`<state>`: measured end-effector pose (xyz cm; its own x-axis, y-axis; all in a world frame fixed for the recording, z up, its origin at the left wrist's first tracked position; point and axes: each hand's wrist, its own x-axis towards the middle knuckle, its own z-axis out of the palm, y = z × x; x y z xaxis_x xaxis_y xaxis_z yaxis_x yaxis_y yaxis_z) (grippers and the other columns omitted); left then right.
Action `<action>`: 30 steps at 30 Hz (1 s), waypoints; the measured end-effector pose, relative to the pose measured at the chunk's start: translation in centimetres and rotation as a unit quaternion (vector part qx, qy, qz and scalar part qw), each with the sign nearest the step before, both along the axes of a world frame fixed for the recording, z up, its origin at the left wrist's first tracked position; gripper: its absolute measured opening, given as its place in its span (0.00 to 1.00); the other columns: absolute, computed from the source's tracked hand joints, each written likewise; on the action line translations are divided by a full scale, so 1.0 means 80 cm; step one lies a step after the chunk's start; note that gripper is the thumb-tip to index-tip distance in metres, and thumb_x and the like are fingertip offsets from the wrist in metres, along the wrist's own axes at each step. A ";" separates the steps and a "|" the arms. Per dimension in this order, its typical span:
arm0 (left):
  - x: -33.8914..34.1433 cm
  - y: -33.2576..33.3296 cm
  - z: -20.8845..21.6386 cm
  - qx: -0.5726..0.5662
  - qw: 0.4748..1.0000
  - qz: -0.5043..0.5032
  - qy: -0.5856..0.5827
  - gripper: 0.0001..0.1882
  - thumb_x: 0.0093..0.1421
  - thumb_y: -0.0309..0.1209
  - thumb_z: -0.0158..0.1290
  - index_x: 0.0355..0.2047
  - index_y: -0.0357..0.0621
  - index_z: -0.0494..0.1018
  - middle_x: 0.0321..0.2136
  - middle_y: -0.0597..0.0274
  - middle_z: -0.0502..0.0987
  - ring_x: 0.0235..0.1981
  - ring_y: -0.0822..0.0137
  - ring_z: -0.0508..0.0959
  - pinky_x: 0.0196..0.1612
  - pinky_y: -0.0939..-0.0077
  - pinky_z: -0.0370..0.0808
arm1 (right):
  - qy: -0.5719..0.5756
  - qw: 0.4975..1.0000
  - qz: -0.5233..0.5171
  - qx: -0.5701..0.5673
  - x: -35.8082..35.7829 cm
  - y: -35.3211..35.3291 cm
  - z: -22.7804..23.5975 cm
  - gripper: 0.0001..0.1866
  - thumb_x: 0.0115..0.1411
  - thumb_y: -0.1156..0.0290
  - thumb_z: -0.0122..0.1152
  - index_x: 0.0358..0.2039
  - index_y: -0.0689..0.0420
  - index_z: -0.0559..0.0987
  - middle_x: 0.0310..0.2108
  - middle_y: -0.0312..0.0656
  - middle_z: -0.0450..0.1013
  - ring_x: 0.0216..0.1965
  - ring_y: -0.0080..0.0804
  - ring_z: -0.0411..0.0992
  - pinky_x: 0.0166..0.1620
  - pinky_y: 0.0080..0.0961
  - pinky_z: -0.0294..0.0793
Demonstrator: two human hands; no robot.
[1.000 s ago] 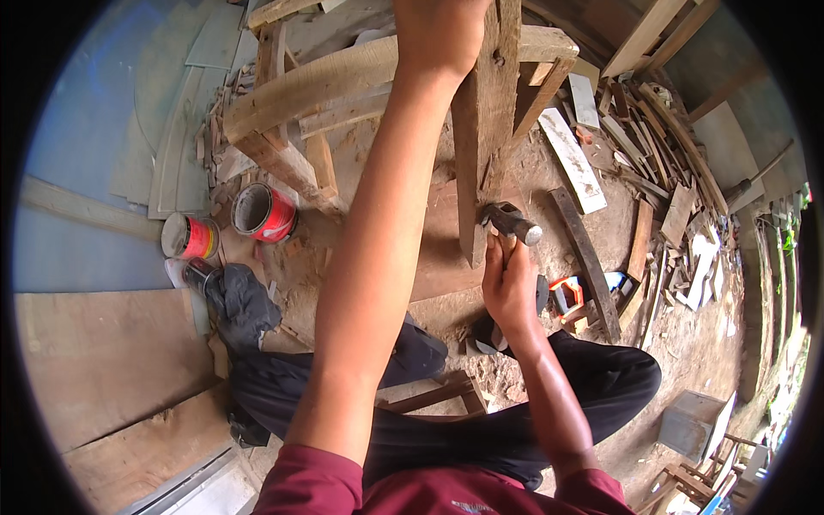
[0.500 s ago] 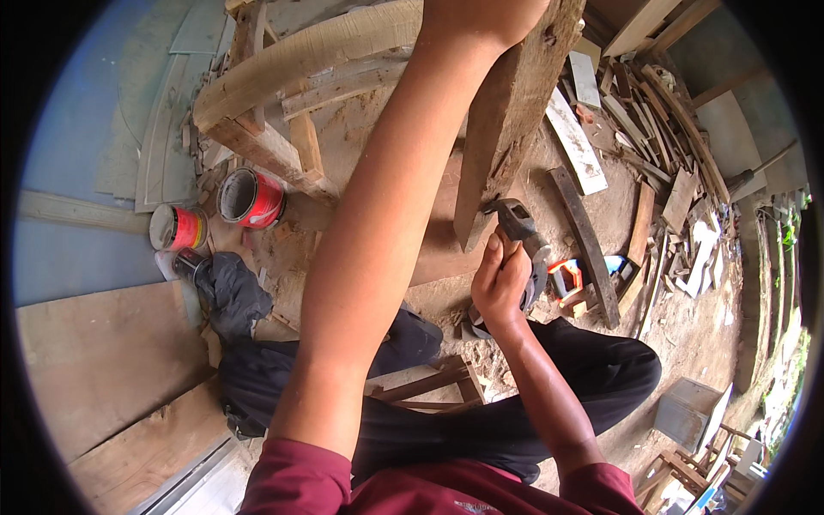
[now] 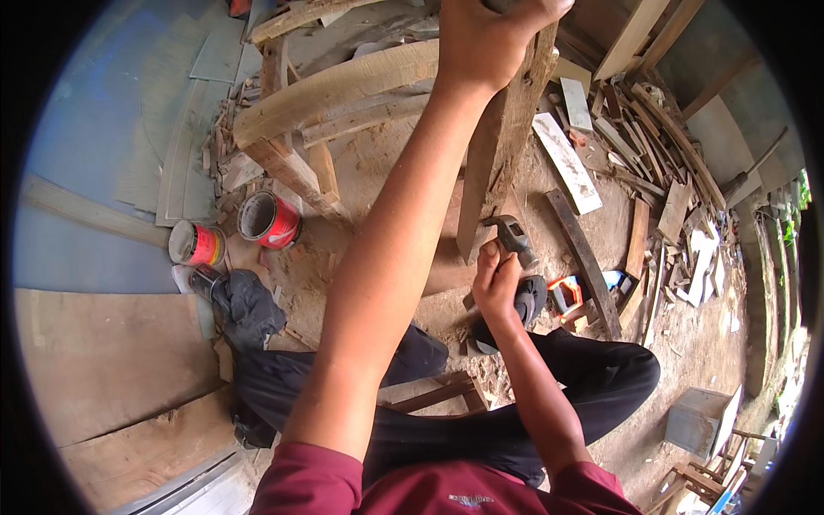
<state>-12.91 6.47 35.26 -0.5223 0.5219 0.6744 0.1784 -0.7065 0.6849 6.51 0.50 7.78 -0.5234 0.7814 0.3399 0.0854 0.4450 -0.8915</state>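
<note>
At the top of the view, my left hand is closed around the upper part of a rough wooden beam, its fingertips partly cut off by the frame edge. The beam slants down to a pointed lower end. My right hand grips a claw hammer close under its head, thumb along the handle. The dark metal head is right beside the beam's lower end; whether they touch I cannot tell. Most of the handle is hidden by my fist.
A wooden frame stands at the far left, with two red cans near its foot. On the right lie a dark wooden strip, an orange-handled saw and a pile of scrap wood. My crossed legs are close below.
The view has tilted, so the frame and cans appear lower and farther right. My left hand shows more fully. Both hands keep their grips, and the hammer stays near the beam's lower end.
</note>
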 end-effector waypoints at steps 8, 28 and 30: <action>-0.001 -0.005 -0.001 0.033 0.999 0.021 0.011 0.23 0.56 0.41 0.65 0.45 0.35 0.76 0.39 0.61 0.80 0.40 0.71 0.78 0.46 0.74 0.74 | -0.001 0.998 0.044 -0.054 0.015 0.003 0.069 0.11 0.74 0.63 0.45 0.39 0.58 0.67 0.22 0.29 0.60 0.21 0.14 0.57 0.23 0.18 0.58; -0.062 -0.015 -0.016 0.036 0.998 0.039 -0.042 0.22 0.57 0.39 0.63 0.45 0.34 0.77 0.40 0.61 0.80 0.42 0.70 0.76 0.49 0.75 0.71 | 0.029 0.999 0.016 -0.030 -0.020 -0.009 0.043 0.06 0.69 0.72 0.49 0.39 0.62 0.69 0.21 0.45 0.68 0.19 0.37 0.68 0.25 0.34 0.66; -0.052 -0.017 -0.011 0.036 0.997 0.064 -0.037 0.23 0.57 0.40 0.63 0.45 0.34 0.77 0.40 0.60 0.80 0.43 0.70 0.77 0.50 0.75 0.71 | 0.025 0.999 0.008 0.046 -0.019 0.000 0.043 0.06 0.68 0.73 0.50 0.40 0.63 0.69 0.22 0.48 0.70 0.21 0.44 0.70 0.26 0.37 0.67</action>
